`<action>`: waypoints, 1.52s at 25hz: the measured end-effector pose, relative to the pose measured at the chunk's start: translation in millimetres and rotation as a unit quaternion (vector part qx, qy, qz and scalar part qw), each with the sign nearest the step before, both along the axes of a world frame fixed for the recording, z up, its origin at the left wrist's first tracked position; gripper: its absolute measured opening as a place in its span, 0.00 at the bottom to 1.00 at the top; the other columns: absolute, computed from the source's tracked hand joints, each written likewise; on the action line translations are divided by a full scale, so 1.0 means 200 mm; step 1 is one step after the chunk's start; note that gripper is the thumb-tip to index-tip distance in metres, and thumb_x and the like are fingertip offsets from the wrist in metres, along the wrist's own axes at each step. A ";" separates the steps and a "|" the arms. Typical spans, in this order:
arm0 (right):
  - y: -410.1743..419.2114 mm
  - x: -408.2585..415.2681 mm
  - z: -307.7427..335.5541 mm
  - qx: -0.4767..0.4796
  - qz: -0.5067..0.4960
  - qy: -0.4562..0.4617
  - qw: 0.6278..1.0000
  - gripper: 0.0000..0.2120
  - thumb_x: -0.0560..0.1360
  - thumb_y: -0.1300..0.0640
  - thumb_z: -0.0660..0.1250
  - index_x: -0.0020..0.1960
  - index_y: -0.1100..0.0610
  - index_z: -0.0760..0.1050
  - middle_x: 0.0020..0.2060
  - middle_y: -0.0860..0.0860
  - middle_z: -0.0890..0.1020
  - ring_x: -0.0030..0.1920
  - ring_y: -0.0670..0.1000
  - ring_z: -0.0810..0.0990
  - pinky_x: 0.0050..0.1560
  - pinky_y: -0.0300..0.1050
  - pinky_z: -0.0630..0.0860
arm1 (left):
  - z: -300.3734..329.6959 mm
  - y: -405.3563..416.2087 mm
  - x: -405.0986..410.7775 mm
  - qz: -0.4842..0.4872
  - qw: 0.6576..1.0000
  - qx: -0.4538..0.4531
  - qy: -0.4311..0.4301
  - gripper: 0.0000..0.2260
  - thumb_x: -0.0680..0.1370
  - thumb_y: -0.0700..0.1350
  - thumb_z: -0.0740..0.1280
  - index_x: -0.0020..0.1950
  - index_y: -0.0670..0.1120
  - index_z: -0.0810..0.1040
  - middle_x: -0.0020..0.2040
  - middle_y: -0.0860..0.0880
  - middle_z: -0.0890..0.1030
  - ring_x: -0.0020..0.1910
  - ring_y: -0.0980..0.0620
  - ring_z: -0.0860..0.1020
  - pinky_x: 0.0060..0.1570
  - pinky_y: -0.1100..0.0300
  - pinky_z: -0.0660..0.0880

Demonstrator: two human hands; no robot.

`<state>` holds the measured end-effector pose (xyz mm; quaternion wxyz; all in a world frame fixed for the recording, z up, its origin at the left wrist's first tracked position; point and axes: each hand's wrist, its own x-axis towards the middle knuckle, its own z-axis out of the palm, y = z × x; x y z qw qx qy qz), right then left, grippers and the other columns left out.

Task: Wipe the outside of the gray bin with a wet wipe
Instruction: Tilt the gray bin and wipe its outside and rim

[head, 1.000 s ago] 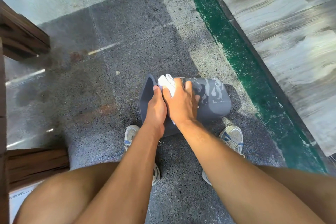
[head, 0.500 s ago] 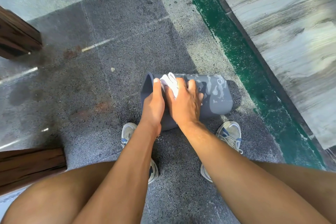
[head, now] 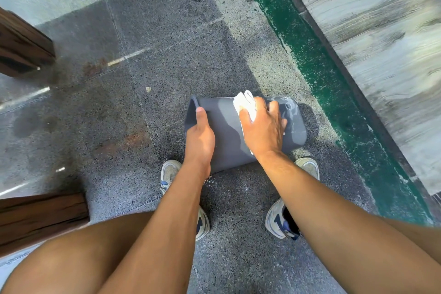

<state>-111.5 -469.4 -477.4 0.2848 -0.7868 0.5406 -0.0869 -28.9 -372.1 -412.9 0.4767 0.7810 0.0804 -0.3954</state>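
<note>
The gray bin (head: 226,131) lies on its side on the stone floor between my feet, mouth toward the left. My left hand (head: 200,136) grips its rim at the mouth end, thumb on the outside, fingers hidden inside. My right hand (head: 263,129) presses a white wet wipe (head: 244,102) flat against the bin's upper side, toward the base end. Wet streaks show on the bin's surface near its base (head: 290,107). Most of the wipe is hidden under my palm.
Speckled gray floor (head: 167,43) spreads ahead and left. A green painted strip (head: 317,62) and a marbled wall (head: 381,43) run along the right. Dark wooden pieces sit at the left (head: 21,48) and lower left (head: 40,215). My shoes (head: 170,172) flank the bin.
My right hand has slid the wipe rightward along the bin toward its base, away from my left hand, which keeps its hold on the rim.
</note>
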 end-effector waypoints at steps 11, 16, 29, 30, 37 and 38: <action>-0.14 -0.10 -0.07 -0.003 -0.030 0.021 0.999 0.18 0.79 0.44 0.60 0.66 0.51 0.72 0.60 0.57 0.73 0.60 0.61 0.73 0.64 0.56 0.67 | -0.01 0.01 0.03 0.008 1.000 0.024 0.009 0.22 0.83 0.63 0.50 0.49 0.47 0.72 0.41 0.54 0.73 0.39 0.55 0.71 0.45 0.56 0.68; -0.21 -0.16 -0.11 -0.003 -0.054 0.027 0.998 0.17 0.79 0.42 0.60 0.62 0.50 0.72 0.56 0.55 0.72 0.54 0.60 0.74 0.59 0.58 0.73 | -0.02 0.00 0.04 0.008 0.999 0.036 0.013 0.19 0.83 0.63 0.50 0.57 0.49 0.68 0.43 0.57 0.72 0.39 0.58 0.70 0.37 0.59 0.66; -0.42 -0.27 -0.26 -0.007 -0.076 0.021 0.997 0.20 0.78 0.41 0.59 0.61 0.55 0.72 0.53 0.57 0.71 0.56 0.60 0.73 0.59 0.58 0.73 | -0.07 -0.01 0.07 0.006 0.998 0.055 -0.038 0.20 0.83 0.64 0.50 0.57 0.49 0.69 0.42 0.55 0.73 0.46 0.49 0.74 0.53 0.53 0.70; -0.43 -0.28 -0.26 -0.009 -0.075 0.017 0.997 0.19 0.78 0.42 0.59 0.61 0.55 0.72 0.54 0.58 0.71 0.57 0.61 0.73 0.57 0.55 0.73 | -0.08 -0.01 0.07 0.005 0.997 0.059 -0.042 0.22 0.83 0.63 0.50 0.59 0.48 0.71 0.45 0.53 0.74 0.49 0.47 0.74 0.54 0.53 0.70; -0.48 -0.30 -0.27 0.007 -0.088 0.005 0.996 0.19 0.80 0.44 0.59 0.65 0.54 0.70 0.56 0.62 0.79 0.54 0.62 0.78 0.46 0.50 0.71 | -0.12 -0.01 0.08 0.021 0.999 0.026 -0.032 0.26 0.84 0.61 0.51 0.71 0.45 0.72 0.59 0.52 0.74 0.58 0.48 0.72 0.67 0.50 0.68; -0.48 -0.31 -0.27 0.008 -0.094 0.003 0.996 0.19 0.80 0.44 0.58 0.65 0.53 0.69 0.55 0.63 0.80 0.52 0.63 0.79 0.46 0.50 0.72 | -0.12 -0.02 0.08 0.034 0.999 0.014 -0.021 0.24 0.84 0.60 0.52 0.70 0.46 0.73 0.58 0.53 0.75 0.57 0.50 0.73 0.67 0.51 0.68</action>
